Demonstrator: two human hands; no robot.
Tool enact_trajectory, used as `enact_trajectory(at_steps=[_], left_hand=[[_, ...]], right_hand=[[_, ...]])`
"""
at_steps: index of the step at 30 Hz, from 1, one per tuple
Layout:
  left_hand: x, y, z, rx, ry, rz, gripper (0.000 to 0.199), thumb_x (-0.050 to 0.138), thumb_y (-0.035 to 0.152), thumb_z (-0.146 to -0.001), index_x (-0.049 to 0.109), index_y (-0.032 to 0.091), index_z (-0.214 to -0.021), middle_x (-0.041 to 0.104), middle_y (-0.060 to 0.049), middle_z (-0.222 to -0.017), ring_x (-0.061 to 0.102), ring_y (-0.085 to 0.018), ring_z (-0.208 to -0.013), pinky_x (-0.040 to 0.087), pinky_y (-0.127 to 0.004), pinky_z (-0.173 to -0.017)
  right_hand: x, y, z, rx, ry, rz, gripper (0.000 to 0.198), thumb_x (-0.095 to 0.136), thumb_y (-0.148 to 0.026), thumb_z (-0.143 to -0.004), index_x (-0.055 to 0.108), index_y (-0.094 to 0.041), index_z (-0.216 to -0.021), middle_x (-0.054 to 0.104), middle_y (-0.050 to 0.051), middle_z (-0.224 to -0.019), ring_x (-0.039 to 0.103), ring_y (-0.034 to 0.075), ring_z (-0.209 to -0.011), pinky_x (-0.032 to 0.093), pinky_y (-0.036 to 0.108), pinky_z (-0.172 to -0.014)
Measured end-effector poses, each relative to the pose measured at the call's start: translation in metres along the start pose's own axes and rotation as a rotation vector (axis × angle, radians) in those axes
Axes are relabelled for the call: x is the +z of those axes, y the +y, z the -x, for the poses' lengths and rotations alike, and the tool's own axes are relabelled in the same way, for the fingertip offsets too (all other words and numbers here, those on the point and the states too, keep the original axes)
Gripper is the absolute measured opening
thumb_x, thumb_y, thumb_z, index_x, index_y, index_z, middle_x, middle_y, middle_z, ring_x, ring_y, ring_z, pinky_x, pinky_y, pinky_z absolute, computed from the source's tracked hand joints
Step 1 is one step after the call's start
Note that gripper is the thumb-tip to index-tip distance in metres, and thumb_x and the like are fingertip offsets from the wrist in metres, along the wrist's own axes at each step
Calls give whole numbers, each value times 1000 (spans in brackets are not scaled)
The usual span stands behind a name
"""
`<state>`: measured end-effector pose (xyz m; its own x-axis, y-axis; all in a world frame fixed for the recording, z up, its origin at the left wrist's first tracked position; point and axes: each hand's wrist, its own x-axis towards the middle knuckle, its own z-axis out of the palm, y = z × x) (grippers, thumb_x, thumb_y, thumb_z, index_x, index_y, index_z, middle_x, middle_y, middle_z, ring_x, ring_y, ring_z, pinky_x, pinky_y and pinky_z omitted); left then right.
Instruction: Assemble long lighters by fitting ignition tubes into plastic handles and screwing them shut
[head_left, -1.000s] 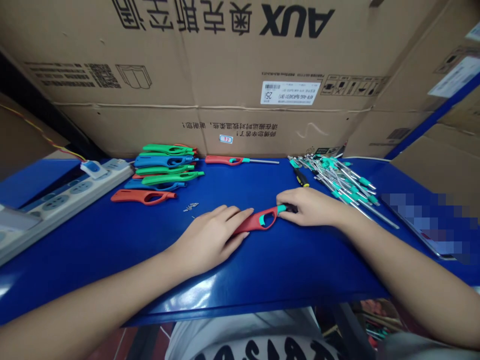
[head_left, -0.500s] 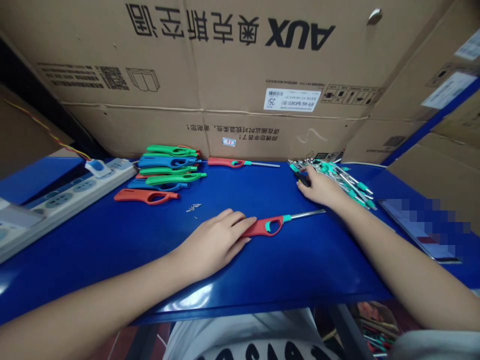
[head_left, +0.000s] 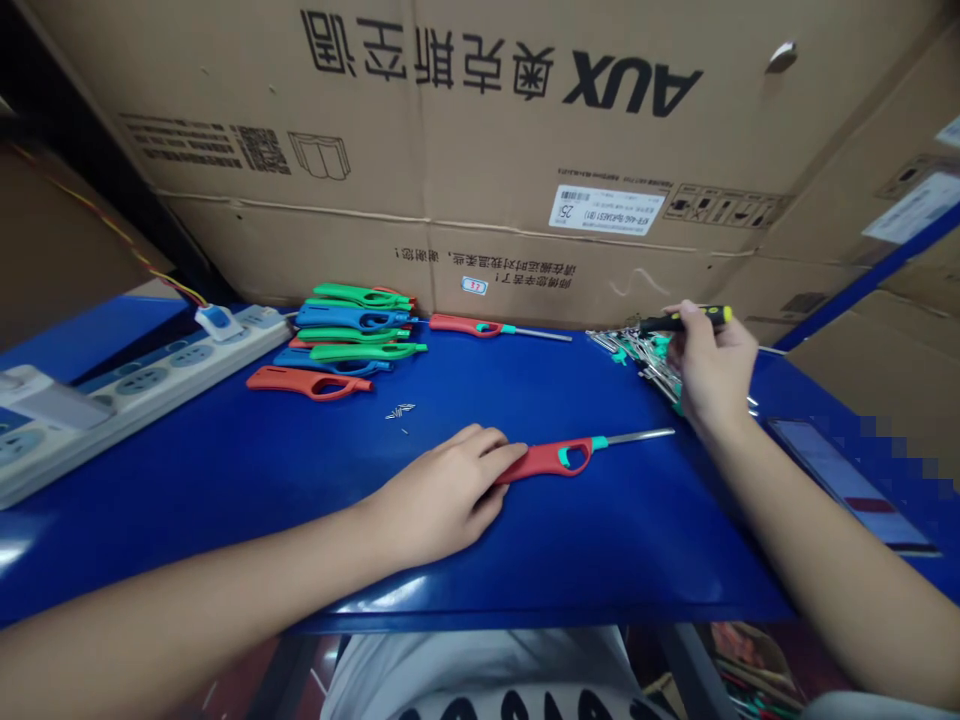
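My left hand [head_left: 457, 490] is closed around the rear of a red gas lighter [head_left: 541, 461], which lies on the blue table with its metal tube pointing right. In my right hand [head_left: 712, 370] is a black and yellow screwdriver [head_left: 667, 322], held raised with its yellow end to the right. Beneath that hand lies a pile of metal lighter tubes with teal parts [head_left: 649, 355], partly hidden by it. A second red lighter [head_left: 465, 326] with its tube lies at the back. Several small screws [head_left: 401, 411] are scattered left of centre.
Green, blue and red lighter handles [head_left: 352, 350] are stacked at the back left. A white power strip [head_left: 142, 390] runs along the left side. On the right lies a phone [head_left: 847, 485]. A large cardboard box [head_left: 465, 150] stands behind the blue table [head_left: 262, 500].
My right hand has lifted from the tube pile and moved right, now with the screwdriver raised in it. My left hand still holds the red lighter. The view has shifted slightly.
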<state>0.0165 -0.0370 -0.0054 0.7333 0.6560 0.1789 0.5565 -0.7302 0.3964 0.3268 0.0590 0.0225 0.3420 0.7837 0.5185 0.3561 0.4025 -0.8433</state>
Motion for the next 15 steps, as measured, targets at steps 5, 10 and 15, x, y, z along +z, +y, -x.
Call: enact_trajectory(at_steps=[5, 10, 15], left_hand=[[4, 2, 0, 27, -8, -13, 43, 49, 15, -98, 53, 12, -141, 63, -14, -123, 58, -28, -114, 54, -43, -100], [4, 4, 1, 24, -15, -2, 39, 50, 17, -98, 56, 13, -136, 63, -14, -125, 58, -29, -118, 53, -44, -103], [2, 6, 1, 41, -7, 34, 42, 52, 15, -95, 56, 14, -137, 61, -14, -135, 53, -30, -129, 46, -45, -112]], right_hand=[[44, -35, 49, 199, -369, -199, 41, 70, -53, -82, 71, -18, -104, 62, 0, -69, 49, 10, -43, 36, 25, -39], [83, -53, 85, 285, -749, -277, 40, 70, -52, -85, 71, -17, -105, 62, -2, -71, 50, 7, -47, 38, 22, -42], [106, -59, 94, 211, -836, -284, 31, 70, -45, -86, 71, -16, -96, 54, -5, -60, 41, 6, -48, 31, 22, -45]])
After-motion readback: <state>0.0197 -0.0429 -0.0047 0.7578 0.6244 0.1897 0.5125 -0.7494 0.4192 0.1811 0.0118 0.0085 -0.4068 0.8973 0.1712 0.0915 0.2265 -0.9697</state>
